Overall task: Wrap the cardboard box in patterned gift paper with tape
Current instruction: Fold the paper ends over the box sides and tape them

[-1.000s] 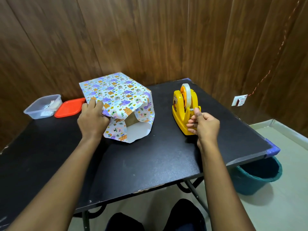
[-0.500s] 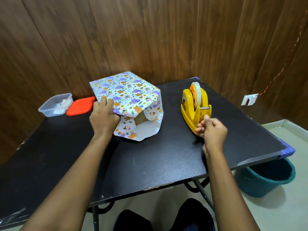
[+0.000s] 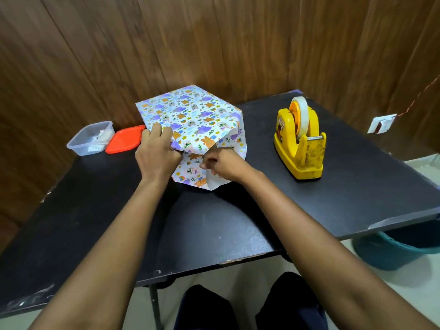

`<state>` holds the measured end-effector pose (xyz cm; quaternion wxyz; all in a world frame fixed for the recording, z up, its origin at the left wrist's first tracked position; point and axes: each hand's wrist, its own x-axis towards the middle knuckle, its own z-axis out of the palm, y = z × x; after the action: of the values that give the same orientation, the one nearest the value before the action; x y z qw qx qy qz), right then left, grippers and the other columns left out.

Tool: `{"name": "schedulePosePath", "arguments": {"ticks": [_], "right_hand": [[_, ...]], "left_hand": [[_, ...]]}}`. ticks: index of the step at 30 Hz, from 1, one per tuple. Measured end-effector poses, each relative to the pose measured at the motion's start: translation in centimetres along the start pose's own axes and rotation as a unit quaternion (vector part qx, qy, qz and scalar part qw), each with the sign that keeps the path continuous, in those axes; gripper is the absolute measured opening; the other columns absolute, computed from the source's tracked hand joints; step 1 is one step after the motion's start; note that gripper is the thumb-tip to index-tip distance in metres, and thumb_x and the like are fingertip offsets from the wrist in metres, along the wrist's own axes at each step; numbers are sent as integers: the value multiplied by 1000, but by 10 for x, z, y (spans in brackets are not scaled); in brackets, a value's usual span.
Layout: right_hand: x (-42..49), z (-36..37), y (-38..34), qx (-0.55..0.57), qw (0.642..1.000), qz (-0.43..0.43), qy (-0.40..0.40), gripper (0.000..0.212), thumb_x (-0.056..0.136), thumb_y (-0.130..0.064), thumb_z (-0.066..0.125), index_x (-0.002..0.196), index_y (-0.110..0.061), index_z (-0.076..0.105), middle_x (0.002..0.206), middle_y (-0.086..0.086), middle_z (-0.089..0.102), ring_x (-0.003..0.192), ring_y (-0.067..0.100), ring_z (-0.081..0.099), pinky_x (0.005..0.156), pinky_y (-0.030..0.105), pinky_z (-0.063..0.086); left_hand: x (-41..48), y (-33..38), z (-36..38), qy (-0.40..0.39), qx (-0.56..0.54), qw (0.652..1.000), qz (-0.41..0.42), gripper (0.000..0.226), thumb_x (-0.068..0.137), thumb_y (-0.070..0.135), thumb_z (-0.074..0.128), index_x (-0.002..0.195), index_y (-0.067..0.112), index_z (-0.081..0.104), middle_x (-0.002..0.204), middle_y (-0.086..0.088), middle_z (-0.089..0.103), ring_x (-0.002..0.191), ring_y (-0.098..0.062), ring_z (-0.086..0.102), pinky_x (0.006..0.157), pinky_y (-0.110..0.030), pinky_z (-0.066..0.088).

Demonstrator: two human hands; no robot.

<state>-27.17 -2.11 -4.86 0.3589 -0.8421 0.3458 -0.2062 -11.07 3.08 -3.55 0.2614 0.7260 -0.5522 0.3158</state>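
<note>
Gift paper (image 3: 190, 113) with a cartoon animal pattern covers the cardboard box at the back middle of the black table (image 3: 214, 229). The box itself is hidden under the paper. My left hand (image 3: 157, 156) grips the folded paper at the box's near left corner. My right hand (image 3: 226, 166) is at the near open end, under the hanging top flap, with thumb and fingers pinched on a clear strip of tape that barely shows. A white-backed flap lies on the table below both hands. The yellow tape dispenser (image 3: 300, 144) stands to the right, apart from my hands.
A clear plastic container (image 3: 90, 138) and its red lid (image 3: 125, 139) sit at the back left, the lid close to my left hand. A teal bucket (image 3: 400, 248) stands on the floor under the table's right edge. Wooden walls close the back.
My right hand left the tape dispenser and moved left to the near end of the wrapped box. My left hand stayed on the paper at the corner.
</note>
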Motion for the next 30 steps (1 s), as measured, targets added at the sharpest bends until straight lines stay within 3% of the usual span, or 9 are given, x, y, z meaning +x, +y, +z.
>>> {"name": "schedulePosePath", "arguments": {"ticks": [3, 6, 10, 15, 22, 26, 30], "right_hand": [[25, 11, -2, -58, 998, 16, -18, 28, 96, -23, 51, 117, -6, 62, 122, 11, 56, 108, 27, 53, 92, 30, 43], [40, 17, -1, -62, 997, 44, 22, 47, 95, -33, 52, 136, -13, 43, 132, 10, 51, 117, 29, 51, 96, 38, 43], [41, 23, -2, -145, 987, 43, 63, 49, 96, -38, 47, 138, -13, 39, 130, 10, 52, 115, 29, 52, 89, 35, 43], [37, 24, -1, -203, 975, 44, 85, 39, 98, -30, 43, 132, -11, 45, 126, 11, 55, 112, 29, 54, 82, 33, 41], [22, 14, -5, -167, 983, 38, 72, 35, 100, -29, 41, 127, -11, 50, 126, 11, 55, 113, 30, 53, 84, 34, 41], [11, 15, -2, -144, 985, -1, 91, 28, 97, -37, 47, 99, -12, 60, 105, 10, 62, 98, 28, 58, 73, 32, 42], [4, 13, 12, -110, 990, -2, 86, 24, 94, -33, 54, 105, -15, 64, 107, 6, 65, 99, 25, 58, 72, 28, 38]], "left_hand": [[0, -2, 3, 12, -5, 1000, 6, 15, 61, 2, 56, 74, 7, 51, 76, -9, 51, 71, -31, 47, 46, -19, 10], [0, -2, 6, 26, -2, 1000, 9, 15, 61, 4, 58, 75, 7, 52, 77, -9, 52, 71, -31, 48, 47, -19, 9], [0, -2, 7, 39, -2, 999, 10, 13, 62, 6, 56, 74, 8, 51, 77, -8, 52, 70, -31, 47, 47, -19, 7], [-1, -4, 8, 38, -6, 999, 17, 14, 62, 8, 54, 76, 7, 52, 78, -9, 53, 70, -31, 48, 47, -20, 11], [0, -4, 9, 36, -10, 999, 15, 14, 62, 6, 55, 76, 8, 52, 78, -8, 53, 70, -30, 47, 47, -20, 9], [0, -4, 8, 37, -8, 999, 21, 15, 64, 7, 53, 79, 7, 54, 80, -9, 54, 72, -30, 48, 46, -21, 13], [0, -6, 4, 27, 5, 999, 39, 18, 61, 5, 58, 79, 5, 55, 78, -10, 55, 68, -31, 51, 46, -18, 7]]}}
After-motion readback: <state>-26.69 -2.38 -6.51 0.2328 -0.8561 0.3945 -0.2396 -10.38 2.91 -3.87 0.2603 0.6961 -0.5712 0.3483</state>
